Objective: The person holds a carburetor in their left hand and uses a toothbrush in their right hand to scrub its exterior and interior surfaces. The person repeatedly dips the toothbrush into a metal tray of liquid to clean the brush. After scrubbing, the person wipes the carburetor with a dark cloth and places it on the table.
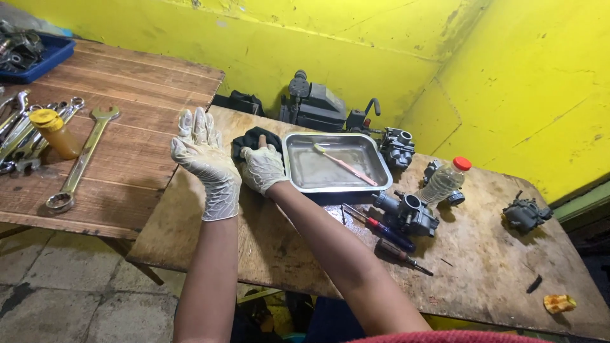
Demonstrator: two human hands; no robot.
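Both my hands wear white gloves. My left hand (202, 152) is raised above the wooden table (267, 248), fingers spread, palm away from me, holding nothing. My right hand (262, 166) rests on a black cloth (254, 136) just left of a shiny steel tray (292, 166), fingers curled onto the cloth. A brush with a pink handle (343, 164) lies slanted inside the tray. A grey carburetor (406, 213) sits to the right of the tray's near corner.
Two screwdrivers (387, 234) lie by the carburetor. A clear bottle with a red cap (445, 181), further carburetors (397, 147) (525, 214) and a dark machine (314, 105) stand around. The left bench (140, 159) holds wrenches (79, 162), a yellow bottle (56, 132), a blue tray (38, 60).
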